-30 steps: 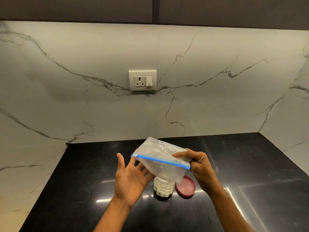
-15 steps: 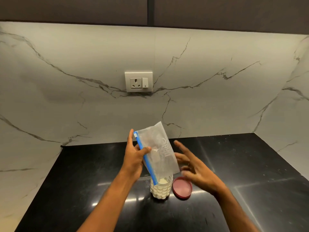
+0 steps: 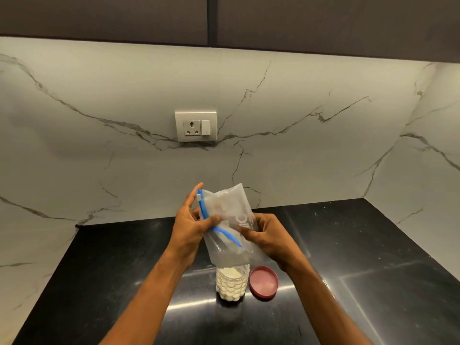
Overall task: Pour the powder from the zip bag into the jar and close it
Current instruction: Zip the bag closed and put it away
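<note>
A clear zip bag (image 3: 225,212) with a blue zip strip hangs above the jar, looking nearly empty. My left hand (image 3: 190,227) pinches it at the blue strip on its left edge. My right hand (image 3: 267,236) grips its right side lower down. The bag's lower end hangs just over the mouth of the clear dimpled jar (image 3: 232,282), which stands on the black counter and holds pale powder nearly to the top. The jar's round red lid (image 3: 263,282) lies flat on the counter, just right of the jar.
The black glossy counter (image 3: 348,270) runs to marble walls at the back and right. A white socket plate (image 3: 196,126) is on the back wall. Dark cabinets (image 3: 323,23) hang overhead. The counter's left edge (image 3: 62,257) slants toward me.
The bag was held flat by my right hand, then passed upright to my left hand. Now my right hand has come back and grips its right side; both hold it over the jar.
</note>
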`<action>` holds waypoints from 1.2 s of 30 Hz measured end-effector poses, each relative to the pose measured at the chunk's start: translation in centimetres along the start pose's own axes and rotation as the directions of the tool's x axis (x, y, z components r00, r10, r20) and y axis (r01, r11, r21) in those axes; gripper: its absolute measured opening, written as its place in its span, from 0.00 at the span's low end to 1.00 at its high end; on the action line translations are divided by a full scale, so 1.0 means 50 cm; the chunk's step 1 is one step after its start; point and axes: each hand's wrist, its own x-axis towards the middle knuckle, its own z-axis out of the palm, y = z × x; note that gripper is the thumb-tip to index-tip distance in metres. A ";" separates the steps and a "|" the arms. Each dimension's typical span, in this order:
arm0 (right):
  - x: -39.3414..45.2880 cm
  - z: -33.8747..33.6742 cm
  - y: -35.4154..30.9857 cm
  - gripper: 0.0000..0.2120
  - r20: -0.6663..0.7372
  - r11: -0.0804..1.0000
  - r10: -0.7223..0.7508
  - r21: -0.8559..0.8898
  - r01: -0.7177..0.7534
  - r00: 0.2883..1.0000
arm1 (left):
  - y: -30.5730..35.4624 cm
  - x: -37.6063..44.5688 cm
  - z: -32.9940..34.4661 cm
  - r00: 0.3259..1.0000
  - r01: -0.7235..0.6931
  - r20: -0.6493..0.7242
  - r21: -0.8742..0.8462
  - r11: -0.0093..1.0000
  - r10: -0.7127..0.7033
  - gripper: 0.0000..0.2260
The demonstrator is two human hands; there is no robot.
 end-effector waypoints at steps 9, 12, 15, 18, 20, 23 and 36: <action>0.002 0.010 0.006 0.15 -0.191 0.980 -0.143 -0.168 0.111 0.971 | -0.003 -0.017 0.010 0.953 0.279 0.059 0.204 0.938 -0.296 0.33; -0.003 0.010 0.009 0.16 -0.160 0.991 -0.103 -0.097 0.088 0.982 | -0.006 -0.018 0.008 0.950 0.310 -0.008 0.124 0.942 -0.312 0.21; -0.010 0.001 0.007 0.15 -0.094 0.999 -0.051 -0.020 0.049 0.994 | -0.004 -0.021 0.005 0.953 0.301 -0.002 0.095 0.949 -0.303 0.16; -0.019 -0.008 0.000 0.14 -0.038 1.000 -0.014 0.020 0.015 0.999 | 0.000 -0.029 0.006 0.964 0.260 0.034 0.101 0.960 -0.265 0.20; -0.026 -0.009 -0.002 0.13 -0.030 0.999 -0.003 0.045 0.004 1.000 | 0.002 -0.033 0.003 0.973 0.218 0.061 0.087 0.972 -0.224 0.20; -0.035 -0.011 -0.003 0.14 -0.026 0.993 0.002 0.116 0.001 1.000 | 0.000 -0.040 0.000 0.984 0.151 0.090 0.036 0.988 -0.154 0.21; -0.058 -0.009 -0.010 0.15 0.013 0.993 -0.003 0.116 0.001 1.000 | -0.006 -0.063 -0.011 0.982 0.132 0.140 -0.047 0.990 -0.124 0.19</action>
